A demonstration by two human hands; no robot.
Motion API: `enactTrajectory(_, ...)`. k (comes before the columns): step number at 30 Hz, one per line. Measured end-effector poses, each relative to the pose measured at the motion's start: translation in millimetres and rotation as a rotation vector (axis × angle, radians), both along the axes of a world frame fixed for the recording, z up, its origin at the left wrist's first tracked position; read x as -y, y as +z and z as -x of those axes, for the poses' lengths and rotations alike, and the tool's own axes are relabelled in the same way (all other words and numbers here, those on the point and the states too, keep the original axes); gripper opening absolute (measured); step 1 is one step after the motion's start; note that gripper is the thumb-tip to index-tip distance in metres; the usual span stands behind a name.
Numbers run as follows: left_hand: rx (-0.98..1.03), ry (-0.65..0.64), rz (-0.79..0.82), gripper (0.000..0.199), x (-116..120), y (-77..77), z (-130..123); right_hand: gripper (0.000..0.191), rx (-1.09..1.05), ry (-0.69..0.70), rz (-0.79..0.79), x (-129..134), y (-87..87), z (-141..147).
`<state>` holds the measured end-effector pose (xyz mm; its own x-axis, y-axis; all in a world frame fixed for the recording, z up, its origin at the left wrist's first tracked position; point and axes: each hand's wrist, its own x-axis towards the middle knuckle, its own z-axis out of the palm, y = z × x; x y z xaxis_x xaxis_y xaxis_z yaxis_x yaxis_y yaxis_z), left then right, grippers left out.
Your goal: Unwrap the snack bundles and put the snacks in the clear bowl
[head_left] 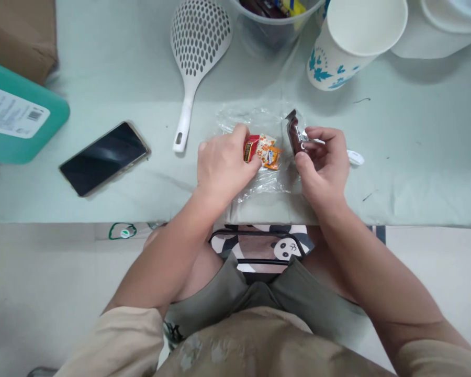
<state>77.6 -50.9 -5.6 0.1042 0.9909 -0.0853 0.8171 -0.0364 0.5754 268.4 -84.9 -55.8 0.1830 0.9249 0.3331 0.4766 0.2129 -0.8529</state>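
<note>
No clearly legible text anywhere

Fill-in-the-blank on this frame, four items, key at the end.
1. The left hand pinches a small packet whose main colour is ____.
2. The right hand holds a slim packet coloured dark ____.
3. In the picture, the phone lies to the ____ of the perforated ladle.
4. The printed animal face seen below the edge of the table is that of a ____.

Missing words: red; brown; left; panda.
</note>
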Motion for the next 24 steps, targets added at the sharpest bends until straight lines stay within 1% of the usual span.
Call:
enactTrajectory(3, 0.165, 0.053, 0.038, 0.027, -3.2, -1.9, 5.9, 0.027, -0.037, 0.005, 0.005, -0.3, -0.7, -4.9)
enactTrajectory(6, 0.365, 0.123, 0.057, 0.027, -7.1, -4.7, 8.4, 0.026, -0.152, 0.023, 0.057, -1.7, -2.1, -11.4)
enactTrajectory(9, 0.505, 0.169, 0.031, 0.026, -11.8, -7.9, 7.8, 0.025, -0.427, 0.048, 0.191, -5.6, 1.4, -16.6)
enactTrajectory(11, 0.573, 0.180, 0.008, 0.025, -14.8, -9.6, 7.3, 0.026, -0.660, 0.087, 0.340, -8.9, 8.6, -20.7)
enactTrajectory(13, 0.626, 0.180, -0.018, 0.025, -16.9, -10.7, 7.3, 0.028, -0.832, 0.144, 0.475, -11.9, 18.3, -25.9)
enactTrajectory(15, 0.675, 0.169, -0.052, 0.026, -17.7, -11.0, 7.3, 0.030, -0.933, 0.194, 0.540, -13.8, 28.2, -30.9)
enactTrajectory(18, 0.775, 0.123, -0.069, 0.030, -16.8, -10.7, 5.8, 0.035, -1.059, 0.228, 0.542, -13.8, 37.6, -34.0)
enactTrajectory(21, 0.905, 0.033, -0.009, 0.033, -14.2, -11.0, 1.7, 0.038, -1.143, 0.217, 0.542, -11.3, 38.4, -29.9)
enactTrajectory(24, 1.008, -0.088, 0.087, 0.030, -10.6, -12.3, -3.6, 0.036, -1.131, 0.227, 0.538, -7.5, 34.9, -21.2)
